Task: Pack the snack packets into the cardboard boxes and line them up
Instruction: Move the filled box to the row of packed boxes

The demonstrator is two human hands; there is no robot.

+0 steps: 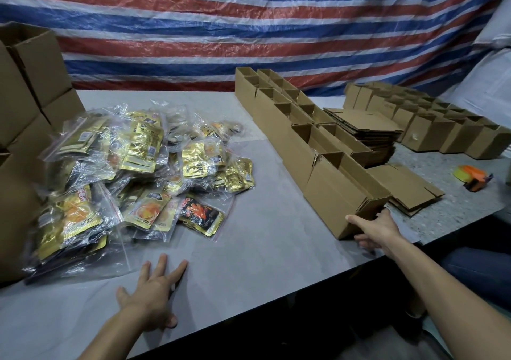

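Right hand on the end box of the row, snack packets heaped to the left.

The snack packets (138, 166), gold foil in clear bags, lie in a loose heap on the left half of the grey table (262, 235). To their right a row of cardboard boxes (276, 127) runs away from the person, tops open, each touching the next. The right hand (373, 229) grips the near end of the nearest box (340, 193), thumb on its left face and fingers curled round the corner. The left hand (154, 290) lies flat on the table, fingers spread wide, holding nothing, just in front of the heap. Right of the row sit a stack of flat cardboard (365, 130), more made-up boxes (431, 130) and a tape dispenser (472, 177). A striped tarp (249, 27) hangs behind.
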